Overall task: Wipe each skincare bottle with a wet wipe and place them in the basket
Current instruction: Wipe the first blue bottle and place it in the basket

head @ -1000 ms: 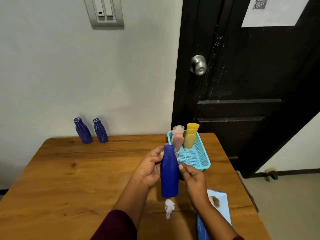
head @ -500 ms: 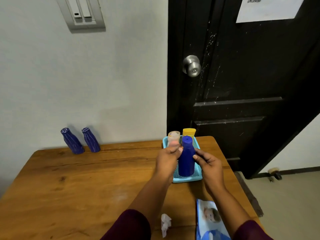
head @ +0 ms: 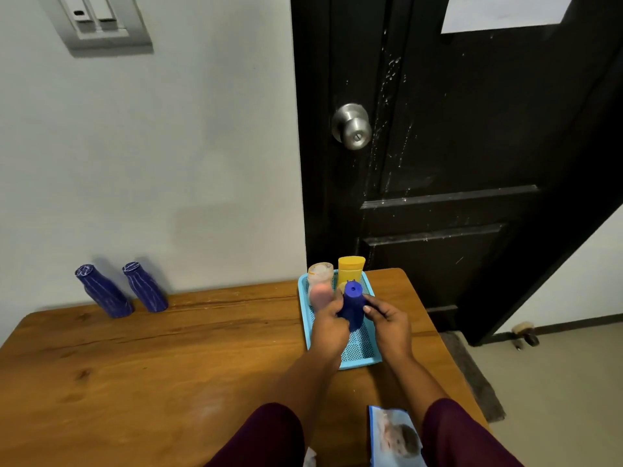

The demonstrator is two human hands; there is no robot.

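Two hands hold a smooth dark blue plastic bottle (head: 352, 306) upright over the middle of a shallow turquoise mesh plastic basket (head: 361, 345), which sits on a brown wooden table (head: 135, 365). The left hand (head: 328, 326) wraps one side of the bottle with curled fingers. The right hand (head: 391, 323) presses the opposite side between thumb and fingers (head: 369, 308). This two-sided grip probably keeps the tall, narrow bottle plumb while it is set down. Its base is hidden behind the hands, so whether it touches the basket floor cannot be told.

Both forearms reach forward from dark maroon sleeves (head: 266, 436) and converge on the basket, wrists low above its near end. At the basket's far end a pink squeeze tube with a pale cap (head: 319, 288) and a yellow squeeze tube (head: 350, 269) stand close together, leaving the near half free for more bottles.

Well to the left of the basket, against the wall, two dark blue ribbed bottles (head: 104, 291) stand, judged not yet wiped. Nearer the person than the basket lies a blue wet-wipe pack printed with a baby's face (head: 394, 436).
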